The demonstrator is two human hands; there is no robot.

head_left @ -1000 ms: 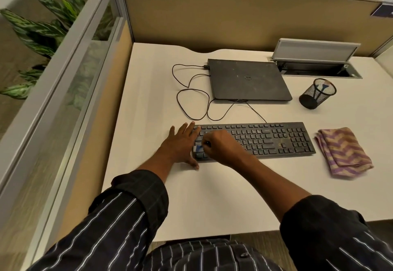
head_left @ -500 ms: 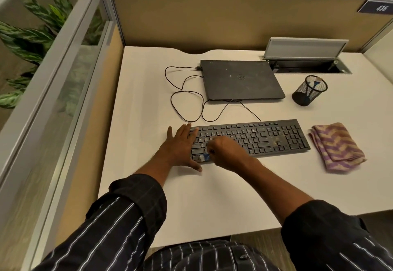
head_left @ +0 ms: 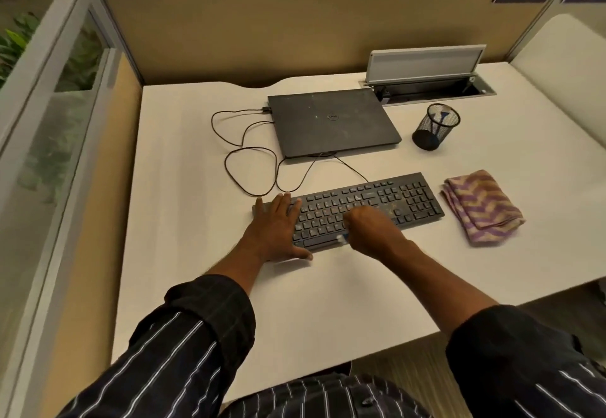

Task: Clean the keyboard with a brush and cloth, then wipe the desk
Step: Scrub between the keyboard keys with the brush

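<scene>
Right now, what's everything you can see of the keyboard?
Black, plastic-looking full-size keyboard with number pad, pale specks on keys right of centre. It lies flat, slightly skewed, on the white desk. The left hand presses its left end with straight fingers; the right hand grips a small brush on its bottom rows. A thin black cable leaves its rear edge.

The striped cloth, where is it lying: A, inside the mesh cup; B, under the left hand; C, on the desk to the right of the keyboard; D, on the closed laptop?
C: the striped cloth lies folded on the desk, just right of the keyboard.
</scene>
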